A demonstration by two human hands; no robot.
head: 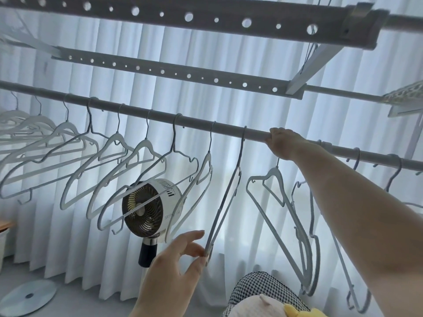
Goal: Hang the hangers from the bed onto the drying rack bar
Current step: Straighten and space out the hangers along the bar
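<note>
A grey drying rack bar (187,122) slants across the view with several white and grey hangers (119,143) hooked along its left part. One thin grey hanger (231,191) hangs edge-on from the bar, and my left hand (174,266) pinches its lower corner between thumb and fingertip. My right hand (280,143) is raised to the bar, its fingers curled over it around the hook of a white hanger (274,177) that dangles just below. More hangers hang behind my right forearm, their hooks partly hidden. The bed is out of view.
Two perforated rack rails (174,72) run above the bar. A white fan (146,207) stands behind the hangers in front of the white curtain (251,88). A round metal base (29,296) lies on the floor at the left. Houndstooth fabric (258,287) is at the bottom.
</note>
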